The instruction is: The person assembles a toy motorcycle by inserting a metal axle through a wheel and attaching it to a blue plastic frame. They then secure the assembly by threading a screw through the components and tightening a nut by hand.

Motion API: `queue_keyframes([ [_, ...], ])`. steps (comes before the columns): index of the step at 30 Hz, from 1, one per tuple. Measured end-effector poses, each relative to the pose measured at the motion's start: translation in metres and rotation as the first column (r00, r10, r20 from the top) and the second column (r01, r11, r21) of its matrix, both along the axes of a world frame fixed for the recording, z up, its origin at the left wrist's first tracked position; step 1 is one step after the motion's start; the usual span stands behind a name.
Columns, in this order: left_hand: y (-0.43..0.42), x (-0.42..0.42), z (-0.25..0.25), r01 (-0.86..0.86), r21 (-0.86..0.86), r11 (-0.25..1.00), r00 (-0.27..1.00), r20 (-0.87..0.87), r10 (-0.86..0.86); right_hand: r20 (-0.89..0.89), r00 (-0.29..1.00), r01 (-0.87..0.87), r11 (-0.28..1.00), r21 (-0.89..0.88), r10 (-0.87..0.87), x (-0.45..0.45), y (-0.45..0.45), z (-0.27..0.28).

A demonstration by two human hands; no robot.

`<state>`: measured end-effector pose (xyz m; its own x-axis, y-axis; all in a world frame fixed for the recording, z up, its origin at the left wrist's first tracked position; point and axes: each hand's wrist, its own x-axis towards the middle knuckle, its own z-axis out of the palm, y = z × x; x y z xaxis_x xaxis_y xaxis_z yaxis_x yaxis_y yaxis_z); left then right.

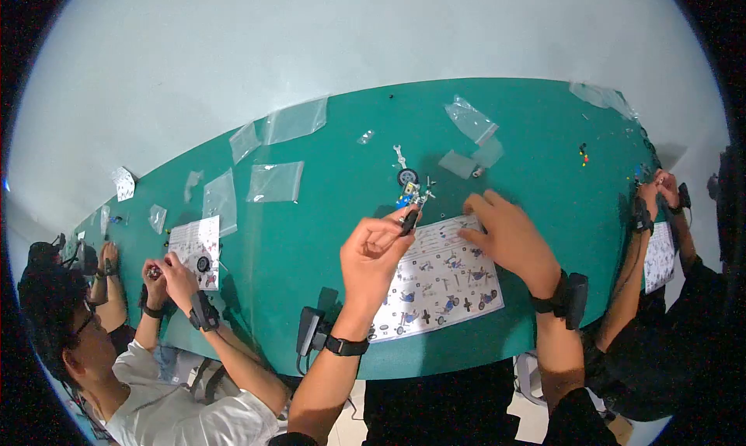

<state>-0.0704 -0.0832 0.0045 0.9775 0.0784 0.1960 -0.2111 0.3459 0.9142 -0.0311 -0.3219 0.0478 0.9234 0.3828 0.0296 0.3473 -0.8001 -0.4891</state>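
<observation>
My left hand is closed in a pinch on a small black piece above the top left of a printed instruction sheet. Just beyond its fingertips is a cluster of blue, yellow and metal model parts. Whether these are joined to the black piece, I cannot tell. A black toy wheel and a small silver wrench lie behind them. Fingers stretched out and apart, my right hand hovers by the sheet's upper right corner and holds nothing visible.
Clear plastic bags are scattered over the green table. Small coloured parts lie at the right. To the left, a co-worker's hands are beside another sheet; another person's hands work at the right edge.
</observation>
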Motion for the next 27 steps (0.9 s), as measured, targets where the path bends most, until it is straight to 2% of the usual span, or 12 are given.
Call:
queue_keyframes([
  [1, -0.001, 0.0, 0.0, 0.0, 0.013, 1.0, 1.0, 0.031, 0.0, 0.04, 0.997, 0.066, 0.997, -0.03, -0.064, -0.001, 0.002, 0.007],
  [4, 0.003, -0.005, 0.005, 0.05, 0.083, 0.995, 0.997, 0.052, -0.055, 0.314, 0.944, -0.15, 0.98, 0.133, 0.102, 0.006, 0.018, 0.019],
  [7, 0.005, -0.007, 0.004, 0.161, -0.048, 0.986, 0.987, 0.006, -0.161, 0.285, 0.9, -0.42, 0.831, 0.364, 0.33, 0.025, 0.032, 0.012],
  [8, 0.006, -0.007, 0.002, 0.134, -0.018, 0.991, 0.991, 0.001, -0.134, 0.145, 0.921, -0.387, 0.808, 0.443, 0.362, 0.026, 0.032, 0.009],
  [10, 0.01, -0.008, 0.004, 0.181, -0.218, 0.959, 0.982, -0.019, -0.19, -0.128, 0.89, -0.289, 0.759, 0.584, 0.437, 0.029, 0.034, 0.007],
  [11, 0.013, -0.008, 0.005, 0.194, -0.314, 0.93, 0.977, -0.025, -0.212, -0.138, 0.903, -0.237, 0.739, 0.63, 0.407, 0.027, 0.036, 0.005],
  [14, 0.011, -0.003, 0.001, 0.2, -0.314, 0.928, 0.979, 0.039, -0.198, -0.245, 0.905, -0.063, 0.679, 0.731, 0.348, 0.014, 0.037, 0.004],
  [16, 0.012, -0.002, 0.003, 0.16, -0.211, 0.964, 0.986, -0.016, -0.167, -0.369, 0.864, 0.06, 0.658, 0.75, 0.342, 0.013, 0.031, 0.014],
  [21, 0.01, -0.001, 0.001, 0.137, -0.047, 0.989, 0.988, -0.069, -0.14, -0.313, 0.887, 0.083, 0.551, 0.831, 0.339, 0.016, 0.027, -0.011],
  [24, 0.01, 0.002, -0.007, 0.057, 0.121, 0.991, 0.997, -0.055, -0.051, -0.314, 0.877, 0.112, 0.482, 0.869, 0.363, 0.017, 0.026, -0.015],
  [27, 0.007, -0.001, 0.0, 0.019, 0.141, 0.99, 0.997, -0.072, -0.009, -0.304, 0.882, 0.117, 0.46, 0.88, 0.359, 0.018, 0.029, -0.02],
])
